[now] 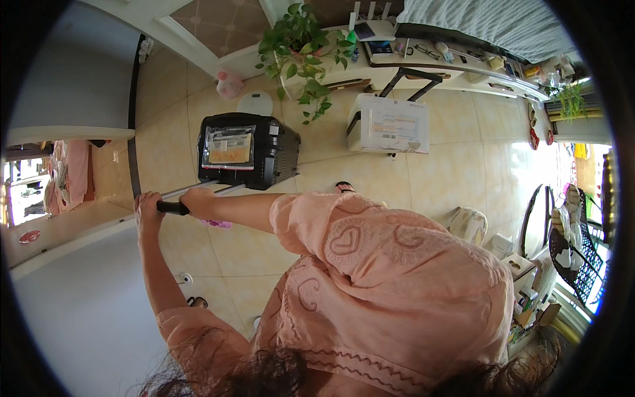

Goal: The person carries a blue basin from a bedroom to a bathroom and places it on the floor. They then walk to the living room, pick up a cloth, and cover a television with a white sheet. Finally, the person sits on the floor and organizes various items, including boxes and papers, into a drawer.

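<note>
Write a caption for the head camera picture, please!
Both hands, left hand and right hand, grip the black suitcase's pull handle on a tiled floor.

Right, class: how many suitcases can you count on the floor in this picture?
2. The black suitcase stands at centre-left, its pull handle gripped by both hands; the white suitcase stands further right, beside the potted plant. Others may be hidden behind the person.

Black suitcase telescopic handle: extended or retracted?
Extended. Two silver rods run from the black suitcase out to the black grip, with the left hand and right hand closed on it.
</note>
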A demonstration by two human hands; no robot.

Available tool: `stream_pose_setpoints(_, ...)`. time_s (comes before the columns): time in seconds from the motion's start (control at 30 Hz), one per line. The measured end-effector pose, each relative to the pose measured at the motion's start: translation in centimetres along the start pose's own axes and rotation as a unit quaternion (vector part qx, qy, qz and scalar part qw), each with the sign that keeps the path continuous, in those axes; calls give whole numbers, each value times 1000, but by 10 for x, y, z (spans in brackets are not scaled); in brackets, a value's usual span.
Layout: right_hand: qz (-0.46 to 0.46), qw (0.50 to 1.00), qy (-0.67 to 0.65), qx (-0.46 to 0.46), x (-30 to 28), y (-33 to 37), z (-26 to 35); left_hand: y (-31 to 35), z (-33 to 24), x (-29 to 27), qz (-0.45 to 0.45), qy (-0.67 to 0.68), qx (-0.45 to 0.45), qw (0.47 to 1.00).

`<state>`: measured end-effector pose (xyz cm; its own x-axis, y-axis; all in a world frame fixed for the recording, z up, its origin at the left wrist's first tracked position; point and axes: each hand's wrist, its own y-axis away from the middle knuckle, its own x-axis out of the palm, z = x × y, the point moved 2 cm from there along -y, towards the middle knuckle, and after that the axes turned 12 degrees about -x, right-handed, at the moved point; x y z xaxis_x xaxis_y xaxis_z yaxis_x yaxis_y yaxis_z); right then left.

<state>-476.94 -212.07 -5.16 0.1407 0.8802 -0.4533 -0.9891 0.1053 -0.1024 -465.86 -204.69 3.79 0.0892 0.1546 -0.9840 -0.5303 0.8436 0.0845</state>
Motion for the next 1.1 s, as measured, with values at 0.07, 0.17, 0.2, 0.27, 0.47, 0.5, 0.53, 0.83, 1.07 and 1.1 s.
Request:
stream_pose_setpoints(0.07, 13, 1000, -7, 10, 10, -11, 3, -1, 14, 3, -3, 1, 4, 1000)
stream_pose_setpoints(0.17, 7, 1000, 3, 22, 29, -27, 8, 4, 29, 4, -41, 22, 20, 999)
stream_pose_setpoints(0.2, 8, 1000, 3, 18, 33, -31, 8, 4, 35, 7, -39, 25, 19, 999)
stream_pose_setpoints(0.27, 11, 1000, 2, 8, 40, -38, 11, 6, 48, 10, -38, 28, 15, 999)
stream_pose_setpoints(0.47, -4, 1000, 2, 0, 61, -58, 20, 13, 79, 18, -44, 24, 1, 999)
stream_pose_setpoints(0.5, 2, 1000, -6, 3, 63, -60, 23, 15, 84, 18, -47, 25, -6, 999)
stream_pose_setpoints(0.53, 8, 1000, -14, 6, 65, -63, 27, 17, 89, 18, -50, 27, -13, 998)
stream_pose_setpoints(0.83, -40, 999, 2, -9, 72, -54, 9, 24, 139, 32, -65, 65, 2, 996)
stream_pose_setpoints(1.07, -72, 994, -51, 66, 24, 4, -69, 12, 186, 56, -43, 22, -47, 998)
stream_pose_setpoints(1.1, -56, 993, -71, 82, 21, 13, -81, 19, 215, 66, -35, 136, -111, 984)
